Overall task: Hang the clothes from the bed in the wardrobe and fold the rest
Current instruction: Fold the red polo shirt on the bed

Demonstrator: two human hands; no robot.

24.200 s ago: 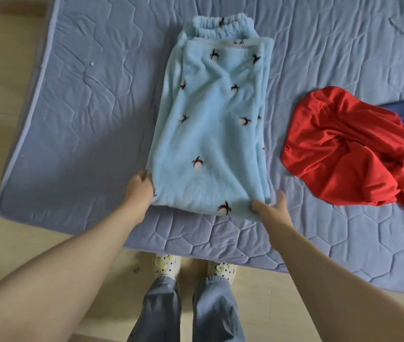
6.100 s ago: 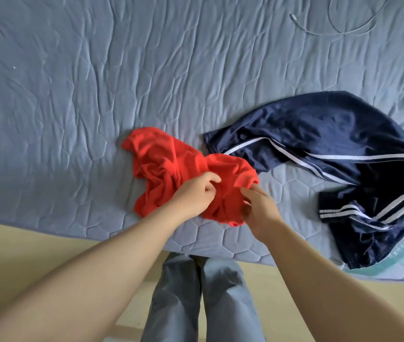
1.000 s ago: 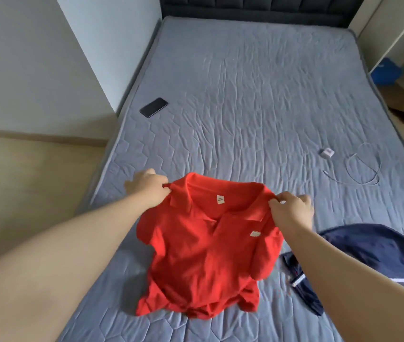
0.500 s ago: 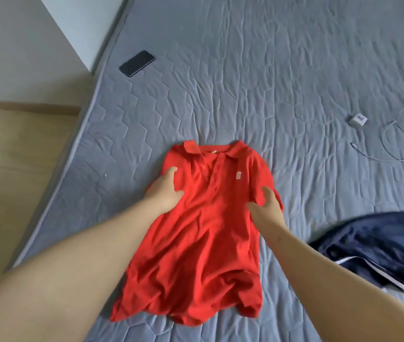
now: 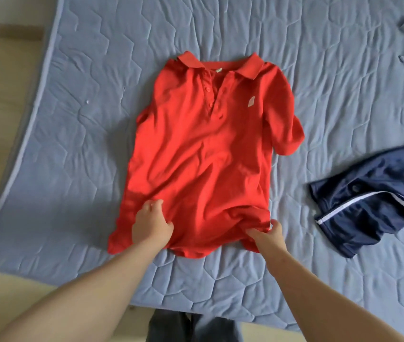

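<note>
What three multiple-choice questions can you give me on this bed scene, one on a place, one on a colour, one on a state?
1. Where is the navy garment relative to the polo shirt? A: right of it. B: on it. C: on the floor.
2. What colour is the polo shirt? A: green. B: red. C: white.
3. How does the polo shirt lie on the bed? A: folded in half. B: rolled up. C: spread out, buttons up.
Answers: 1 A, it lies apart on the right. 2 B, its fabric is red. 3 C, collar and buttons face up while the right hand pinches the hem.
</note>
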